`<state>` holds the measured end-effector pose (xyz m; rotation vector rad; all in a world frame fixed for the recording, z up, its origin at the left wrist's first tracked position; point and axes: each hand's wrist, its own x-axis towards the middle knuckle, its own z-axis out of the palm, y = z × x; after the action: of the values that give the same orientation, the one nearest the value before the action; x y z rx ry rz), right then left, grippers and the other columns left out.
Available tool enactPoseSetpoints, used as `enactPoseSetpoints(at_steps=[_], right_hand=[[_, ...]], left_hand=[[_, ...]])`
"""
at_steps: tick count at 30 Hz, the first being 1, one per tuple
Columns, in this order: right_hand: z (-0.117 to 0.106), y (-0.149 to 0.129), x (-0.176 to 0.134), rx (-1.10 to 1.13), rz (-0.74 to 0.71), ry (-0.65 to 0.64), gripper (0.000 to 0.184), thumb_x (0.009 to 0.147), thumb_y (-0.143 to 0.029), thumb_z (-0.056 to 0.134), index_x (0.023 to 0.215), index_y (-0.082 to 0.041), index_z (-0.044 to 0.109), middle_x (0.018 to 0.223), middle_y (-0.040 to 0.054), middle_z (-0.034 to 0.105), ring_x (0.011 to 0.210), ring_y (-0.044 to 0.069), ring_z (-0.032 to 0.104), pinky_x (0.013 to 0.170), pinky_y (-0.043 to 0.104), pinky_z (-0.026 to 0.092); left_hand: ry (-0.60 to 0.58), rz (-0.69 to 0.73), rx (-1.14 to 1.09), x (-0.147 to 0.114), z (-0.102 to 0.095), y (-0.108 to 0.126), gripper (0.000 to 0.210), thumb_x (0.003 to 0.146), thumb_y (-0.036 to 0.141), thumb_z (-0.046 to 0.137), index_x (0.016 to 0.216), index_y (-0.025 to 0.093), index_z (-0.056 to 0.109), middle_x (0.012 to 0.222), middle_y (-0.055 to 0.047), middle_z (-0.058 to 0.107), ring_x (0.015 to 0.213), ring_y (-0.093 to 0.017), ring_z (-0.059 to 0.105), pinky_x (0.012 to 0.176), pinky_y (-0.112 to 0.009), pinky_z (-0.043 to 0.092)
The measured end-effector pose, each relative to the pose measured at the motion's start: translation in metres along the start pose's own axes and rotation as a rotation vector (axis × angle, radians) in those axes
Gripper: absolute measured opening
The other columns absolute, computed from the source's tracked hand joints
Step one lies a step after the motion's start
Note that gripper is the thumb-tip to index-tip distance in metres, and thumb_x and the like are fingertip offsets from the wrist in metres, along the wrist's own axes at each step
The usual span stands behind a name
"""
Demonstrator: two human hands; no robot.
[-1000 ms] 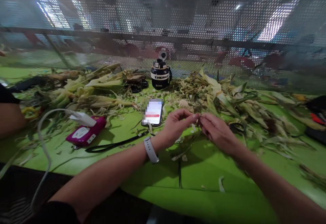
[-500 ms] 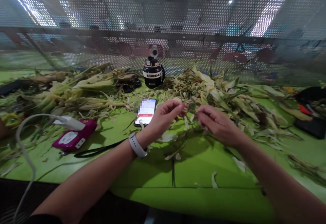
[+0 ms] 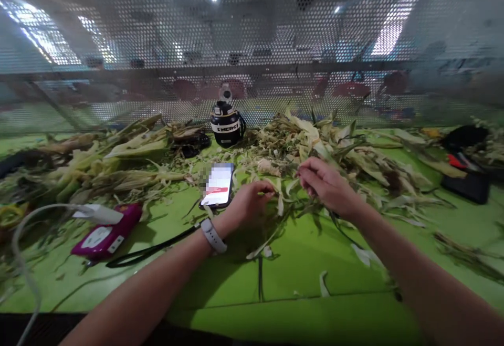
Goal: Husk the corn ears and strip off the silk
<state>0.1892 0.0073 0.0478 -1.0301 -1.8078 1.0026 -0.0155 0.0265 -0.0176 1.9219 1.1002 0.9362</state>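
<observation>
My left hand (image 3: pixel 252 201), with a pale watch (image 3: pixel 213 236) on its wrist, is low over the green table (image 3: pixel 307 267). Its fingers are curled together beside a pale strip of corn husk (image 3: pixel 280 199); what they grip, if anything, is hidden. To the right, my right hand (image 3: pixel 325 184) is closed in a pinch, and anything between its fingertips is too small to name. A gap separates the two hands. Behind them lies a heap of green and dried corn husks (image 3: pixel 338 144), with loose scraps scattered below.
A lit phone (image 3: pixel 217 186) lies left of my left hand. Farther left are a purple power adapter (image 3: pixel 106 233) with a white plug and cable, and more husks (image 3: pixel 129 151). A black bottle (image 3: pixel 226 125) stands behind, before a perforated screen (image 3: pixel 260 36). Dark items (image 3: pixel 466 183) lie far right.
My left hand has lowered slightly and drawn away from my right hand, which stays pinched higher up. The whole view has shifted a little, so the table appears lower and farther left.
</observation>
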Motion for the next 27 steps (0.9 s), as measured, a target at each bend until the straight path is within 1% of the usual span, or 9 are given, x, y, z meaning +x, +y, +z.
enactPoseSetpoints(at_steps=[3, 5, 7, 10, 14, 16, 19, 21, 27], right_hand=[[0.003, 0.005, 0.002, 0.003, 0.001, -0.009, 0.021, 0.089, -0.037, 0.048, 0.078, -0.020, 0.047, 0.063, -0.0031, 0.051, 0.051, 0.010, 0.048, 0.049, 0.023, 0.040], [0.004, 0.009, 0.003, 0.020, 0.001, -0.009, 0.021, 0.089, -0.037, 0.048, 0.078, -0.020, 0.047, 0.062, -0.0032, 0.051, 0.052, 0.010, 0.049, 0.050, 0.023, 0.041], [0.004, 0.013, 0.005, 0.034, 0.000, -0.016, 0.020, 0.089, -0.037, 0.047, 0.078, -0.020, 0.047, 0.062, -0.0036, 0.051, 0.051, 0.010, 0.049, 0.050, 0.023, 0.041], [0.005, 0.017, 0.006, 0.034, -0.009, -0.033, 0.020, 0.090, -0.037, 0.046, 0.079, -0.020, 0.046, 0.061, -0.0040, 0.051, 0.049, 0.010, 0.049, 0.049, 0.023, 0.041], [0.005, 0.020, 0.007, 0.034, -0.031, -0.044, 0.023, 0.090, -0.040, 0.047, 0.079, -0.020, 0.047, 0.063, -0.0040, 0.052, 0.049, 0.009, 0.049, 0.050, 0.023, 0.042], [0.006, 0.020, 0.006, 0.033, -0.046, -0.047, 0.024, 0.090, -0.042, 0.047, 0.080, -0.020, 0.047, 0.064, -0.0038, 0.052, 0.050, 0.009, 0.050, 0.051, 0.023, 0.042], [0.006, 0.019, 0.004, 0.018, -0.059, -0.049, 0.024, 0.091, -0.043, 0.046, 0.081, -0.021, 0.048, 0.066, -0.0034, 0.052, 0.051, 0.010, 0.051, 0.052, 0.025, 0.042], [0.007, 0.018, 0.003, -0.013, -0.067, -0.051, 0.024, 0.092, -0.042, 0.044, 0.081, -0.021, 0.048, 0.066, -0.0031, 0.052, 0.052, 0.010, 0.051, 0.054, 0.026, 0.042], [0.010, 0.015, 0.000, -0.103, -0.121, -0.054, 0.021, 0.093, -0.039, 0.043, 0.082, -0.022, 0.051, 0.066, -0.0019, 0.051, 0.056, 0.012, 0.049, 0.057, 0.027, 0.040]], left_hand=[[-0.057, -0.007, -0.083, 0.000, -0.004, 0.001, 0.014, 0.081, 0.027, 0.055, 0.085, 0.017, 0.063, 0.084, -0.005, 0.065, 0.079, -0.018, 0.059, 0.073, -0.031, 0.046], [-0.104, -0.049, -0.178, -0.003, -0.006, 0.004, 0.017, 0.079, 0.025, 0.058, 0.094, 0.018, 0.060, 0.089, -0.005, 0.064, 0.084, -0.018, 0.059, 0.077, -0.031, 0.046], [-0.161, -0.107, -0.244, -0.008, -0.004, 0.007, 0.031, 0.075, 0.023, 0.063, 0.104, 0.020, 0.056, 0.092, -0.004, 0.063, 0.086, -0.017, 0.059, 0.078, -0.031, 0.047], [-0.185, -0.180, -0.285, -0.012, 0.002, 0.011, 0.035, 0.073, 0.026, 0.067, 0.105, 0.019, 0.056, 0.090, -0.004, 0.064, 0.082, -0.016, 0.059, 0.075, -0.030, 0.047], [-0.132, -0.219, -0.314, -0.010, 0.003, 0.016, 0.027, 0.074, 0.034, 0.067, 0.094, 0.017, 0.063, 0.084, -0.004, 0.065, 0.078, -0.016, 0.058, 0.074, -0.029, 0.046], [-0.068, -0.219, -0.350, -0.008, 0.001, 0.019, 0.025, 0.073, 0.036, 0.066, 0.090, 0.017, 0.064, 0.083, -0.003, 0.064, 0.076, -0.015, 0.058, 0.073, -0.028, 0.046], [0.040, -0.180, -0.460, -0.008, -0.001, 0.018, 0.027, 0.073, 0.036, 0.069, 0.091, 0.017, 0.064, 0.084, -0.002, 0.064, 0.076, -0.014, 0.058, 0.071, -0.027, 0.046], [0.085, -0.137, -0.530, -0.007, 0.000, 0.014, 0.029, 0.072, 0.036, 0.071, 0.093, 0.018, 0.064, 0.085, -0.002, 0.064, 0.075, -0.013, 0.057, 0.070, -0.025, 0.046], [0.118, -0.075, -0.666, -0.008, 0.006, 0.008, 0.032, 0.069, 0.035, 0.076, 0.094, 0.020, 0.063, 0.091, -0.002, 0.064, 0.072, -0.010, 0.054, 0.062, -0.021, 0.044]])
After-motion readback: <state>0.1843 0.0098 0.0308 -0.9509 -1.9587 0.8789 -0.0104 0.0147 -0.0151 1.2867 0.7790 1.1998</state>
